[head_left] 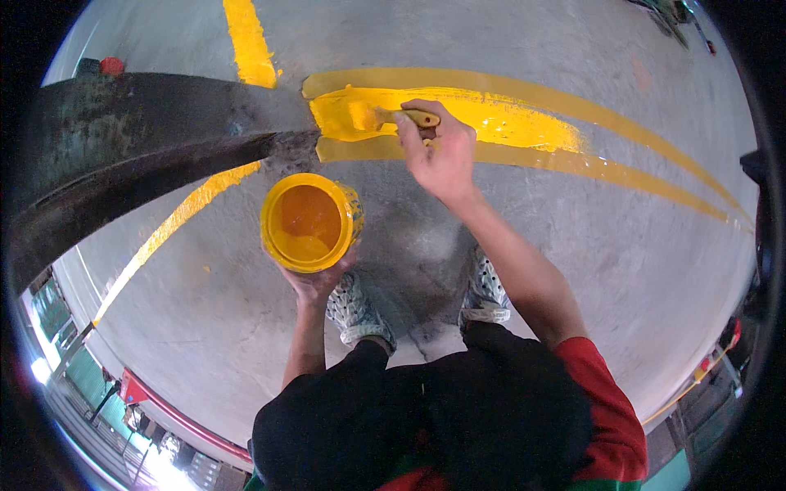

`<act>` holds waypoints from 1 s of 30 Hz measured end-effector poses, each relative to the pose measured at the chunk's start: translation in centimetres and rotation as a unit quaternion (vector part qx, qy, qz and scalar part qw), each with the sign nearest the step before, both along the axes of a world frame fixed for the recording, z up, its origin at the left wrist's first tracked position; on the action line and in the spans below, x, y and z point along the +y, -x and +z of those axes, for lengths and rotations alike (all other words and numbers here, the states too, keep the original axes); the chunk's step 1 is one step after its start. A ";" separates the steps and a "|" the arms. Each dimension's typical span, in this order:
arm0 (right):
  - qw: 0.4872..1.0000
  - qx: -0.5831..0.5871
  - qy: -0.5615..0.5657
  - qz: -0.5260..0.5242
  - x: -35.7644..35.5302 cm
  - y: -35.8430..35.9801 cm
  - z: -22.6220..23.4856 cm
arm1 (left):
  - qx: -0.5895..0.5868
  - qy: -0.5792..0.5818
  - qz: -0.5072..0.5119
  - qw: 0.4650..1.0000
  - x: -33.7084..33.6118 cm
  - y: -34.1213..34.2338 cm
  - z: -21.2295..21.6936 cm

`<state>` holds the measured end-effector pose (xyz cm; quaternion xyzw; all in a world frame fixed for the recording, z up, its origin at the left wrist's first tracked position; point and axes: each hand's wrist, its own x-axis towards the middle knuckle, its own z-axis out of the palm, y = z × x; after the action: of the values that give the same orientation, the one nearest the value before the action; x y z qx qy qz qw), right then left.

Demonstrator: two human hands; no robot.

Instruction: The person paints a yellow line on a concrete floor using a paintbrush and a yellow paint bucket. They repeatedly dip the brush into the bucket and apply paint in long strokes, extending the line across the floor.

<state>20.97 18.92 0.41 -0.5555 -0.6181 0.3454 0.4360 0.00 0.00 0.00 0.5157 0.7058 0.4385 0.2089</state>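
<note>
My right hand (442,155) is closed round the handle of a paintbrush (422,119). Its yellow-coated bristles lie on a wet yellow stripe (508,123) on the concrete floor, near the stripe's left end. The paint thins out toward the right. Along the far edge runs one band of tan masking tape (483,83), and along the near edge another tape band (589,168). My left hand (311,282) holds a yellow paint can (353,217) from below and the side, its fingers partly hidden. Orange-yellow paint shows inside the open can.
A dark, worn metal beam (139,114) reaches in from the left and ends by the stripe. Beyond it lies a painted yellow line (250,45); another yellow line (176,217) curves on the near side. My shoes (360,311) stand below the can. A red bar (188,421) runs at lower left.
</note>
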 end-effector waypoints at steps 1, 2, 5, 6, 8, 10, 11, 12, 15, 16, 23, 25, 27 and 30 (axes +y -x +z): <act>0.999 -0.022 0.021 -0.022 0.4 -1.0 -1.0 | 0.008 0.035 -0.005 0.999 0.0 0.2 0.2; 0.999 -0.032 0.012 -0.029 0.5 -2.2 -2.0 | 0.016 0.070 -0.010 0.997 0.1 0.2 0.1; 0.979 -0.041 0.089 -0.180 0.3 -11.2 -2.2 | -0.043 0.000 0.029 0.999 -0.4 0.0 -0.2; 0.975 -0.041 0.063 -0.208 0.2 -14.6 -1.2 | -0.029 0.004 0.009 1.000 -0.6 0.1 -0.5; 0.947 -0.193 0.020 -0.254 -0.5 -19.0 1.5 | -0.010 0.020 -0.021 1.000 -0.8 0.6 -0.9; 0.920 -0.300 0.052 -0.247 -1.0 -20.0 3.2 | -0.021 0.043 -0.003 0.999 -1.2 0.4 -1.3; 0.917 -0.322 0.077 -0.224 -1.1 -18.8 2.8 | -0.024 0.044 -0.009 0.999 -1.3 0.4 -1.5; 0.913 -0.346 0.097 -0.193 -0.9 -17.4 2.5 | -0.012 0.052 -0.006 0.999 -1.3 0.3 -1.5; 0.973 -0.213 -0.073 -0.049 0.0 -7.8 0.0 | -0.017 0.033 -0.011 0.999 -0.9 0.2 -1.5; 0.990 -0.126 -0.047 -0.028 0.3 -4.7 -0.3 | -0.053 0.017 -0.008 0.998 -0.9 0.0 -1.5; 0.985 -0.054 0.061 -0.151 1.7 -8.6 -3.0 | -0.106 -0.049 -0.029 0.993 -0.5 -0.3 -0.7; 0.968 -0.125 0.067 -0.207 0.6 -17.7 -1.5 | -0.111 -0.017 -0.007 0.994 -0.4 -0.2 -0.1; 0.925 -0.210 0.034 -0.314 -0.7 -24.1 0.4 | -0.075 0.008 -0.012 0.997 -0.5 -0.1 0.3; 0.860 -0.411 0.009 -0.302 -1.9 -26.2 2.1 | -0.018 0.013 -0.021 1.000 -0.2 -0.1 0.2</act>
<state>47.18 17.03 2.54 -0.8105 -0.5397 -0.0579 0.2201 0.15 -0.15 0.22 0.5196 0.6965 0.4340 0.2380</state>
